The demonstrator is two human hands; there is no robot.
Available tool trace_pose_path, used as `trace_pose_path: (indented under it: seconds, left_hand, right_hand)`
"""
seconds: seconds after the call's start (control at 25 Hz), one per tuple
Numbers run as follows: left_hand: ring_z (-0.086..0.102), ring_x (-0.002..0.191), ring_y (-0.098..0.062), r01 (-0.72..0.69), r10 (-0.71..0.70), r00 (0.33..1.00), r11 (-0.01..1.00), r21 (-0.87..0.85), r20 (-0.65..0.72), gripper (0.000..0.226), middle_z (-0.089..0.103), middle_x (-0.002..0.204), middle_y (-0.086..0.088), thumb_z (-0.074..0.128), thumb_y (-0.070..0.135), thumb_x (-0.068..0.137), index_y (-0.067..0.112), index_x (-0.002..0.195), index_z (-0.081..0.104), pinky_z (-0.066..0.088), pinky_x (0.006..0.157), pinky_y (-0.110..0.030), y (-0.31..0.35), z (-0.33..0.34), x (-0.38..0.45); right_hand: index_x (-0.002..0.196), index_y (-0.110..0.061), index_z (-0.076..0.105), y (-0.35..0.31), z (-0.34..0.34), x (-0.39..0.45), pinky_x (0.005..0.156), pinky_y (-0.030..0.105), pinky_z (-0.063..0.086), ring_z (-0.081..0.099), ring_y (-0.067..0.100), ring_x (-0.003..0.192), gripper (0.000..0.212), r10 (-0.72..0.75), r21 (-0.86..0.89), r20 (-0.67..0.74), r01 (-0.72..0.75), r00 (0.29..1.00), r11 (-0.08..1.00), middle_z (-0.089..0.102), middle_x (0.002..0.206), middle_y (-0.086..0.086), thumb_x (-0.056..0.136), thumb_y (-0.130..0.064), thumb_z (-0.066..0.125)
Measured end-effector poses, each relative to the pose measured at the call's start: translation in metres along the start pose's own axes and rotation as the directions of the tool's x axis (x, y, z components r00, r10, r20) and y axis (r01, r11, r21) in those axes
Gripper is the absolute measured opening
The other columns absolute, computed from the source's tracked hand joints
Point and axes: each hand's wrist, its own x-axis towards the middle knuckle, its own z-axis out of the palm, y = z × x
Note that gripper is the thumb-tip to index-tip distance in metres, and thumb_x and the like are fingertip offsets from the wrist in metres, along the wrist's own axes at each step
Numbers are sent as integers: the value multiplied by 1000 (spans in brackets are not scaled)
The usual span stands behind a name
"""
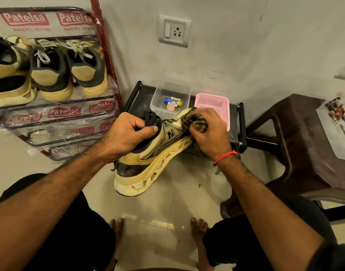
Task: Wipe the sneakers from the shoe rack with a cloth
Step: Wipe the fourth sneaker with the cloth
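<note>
My left hand (126, 133) is curled tight around the collar of the sneaker (154, 151), thumb pressed along the outer edge and fingers hooked inside by the black laces. The shoe hangs in the air above the floor tiles, heel toward me at six o'clock, toe pointing away toward one o'clock, sole turned to the right. My right hand (208, 132) is bunched around the cloth (197, 122), a striped brown rag, and presses it against the toe end of the upper; how much of the toe it covers I can't quite tell, since my hand hides it. A red thread sits on that wrist.

At ten o'clock stands the shoe rack (101, 55), its shelves wrapped in printed plastic. I count three sneakers on its top shelf (50, 69), heels facing me, side by side and touching.

At twelve o'clock, beyond the shoe, a low black table (136, 98) carries one clear plastic box (170, 98) with a few small items inside, and one pink basket (212, 106) just beside it. One brown plastic stool (289, 137) stands at three o'clock. One wall socket (174, 30) is above the table.
</note>
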Motion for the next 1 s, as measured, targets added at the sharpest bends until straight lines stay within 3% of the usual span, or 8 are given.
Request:
trace_pose_path:
  seconds: [0.08, 0.2, 0.32, 0.48, 0.64, 0.8, 0.88, 1.0]
  left_hand:
    - [58, 51, -32, -25, 24, 1000, 998, 58, 20, 33, 65, 64, -27, 72, 21, 91, -3, 68, 73, 44, 49, -28, -3, 0, -1]
    - [44, 47, -25, -54, 53, 999, 995, 87, 5, 42, 53, 57, -33, 72, 18, 91, -12, 63, 65, 34, 43, -24, -7, -5, -3]
    - [46, 49, -25, -65, 66, 998, 994, 92, -4, 40, 54, 58, -34, 70, 14, 92, -14, 64, 65, 34, 45, -27, -6, -7, -3]
    - [53, 49, -23, -82, 80, 997, 993, 85, 24, 31, 62, 58, -26, 71, 15, 91, -4, 66, 73, 40, 44, -22, -4, -1, -3]
    - [50, 43, -11, -83, 81, 996, 994, 71, 25, 32, 59, 48, -9, 72, 12, 90, 12, 58, 73, 38, 42, -16, -3, 4, -4]
    - [54, 45, -22, -100, 102, 995, 991, 83, -14, 30, 63, 56, -21, 71, 16, 91, -1, 66, 74, 41, 43, -24, -5, 0, -3]
    - [54, 46, -21, -92, 94, 994, 995, 44, -59, 31, 63, 57, -24, 71, 15, 91, -4, 66, 73, 39, 43, -26, -7, -1, -2]
    - [49, 46, -24, -65, 66, 990, 998, 17, -120, 37, 59, 57, -31, 70, 14, 92, -9, 64, 69, 34, 45, -28, -9, -2, 0]
  right_hand:
    - [110, -9, 68, -27, 16, -18, 97, 11, 44, 58, 12, 109, 26, -84, 126, 90, 72, 992, 989, 65, 114, 6, 85, -16, 65]
    - [110, -9, 66, -52, 26, -35, 98, 22, 49, 59, 11, 110, 30, -115, 299, 51, 94, 992, 950, 65, 113, 5, 83, -19, 62]
    - [110, -7, 65, -37, 14, -28, 102, 17, 44, 55, 13, 114, 29, -229, 181, 103, 208, 968, 961, 62, 117, 8, 82, -14, 65]
    - [110, -7, 67, -3, 3, -6, 98, 24, 48, 56, 13, 106, 27, -61, -34, 39, 62, 997, 997, 66, 113, 9, 83, -1, 68]
    - [110, -6, 70, 23, -7, 9, 96, 18, 41, 56, 12, 102, 24, 99, -124, -26, -101, 995, 987, 69, 111, 11, 86, 1, 68]
    - [111, -6, 70, 34, -9, 9, 99, 29, 48, 56, 12, 97, 24, 253, -89, -98, -262, 962, 961, 70, 109, 10, 87, -3, 69]
    - [110, -7, 71, 26, -6, 4, 96, 24, 49, 56, 10, 98, 25, 221, -28, -117, -225, 968, 974, 69, 107, 8, 85, -1, 70]
    - [108, -11, 71, -7, 12, -11, 94, 10, 45, 58, 5, 101, 29, 31, 110, -45, -26, 998, 994, 67, 108, 0, 82, 1, 68]
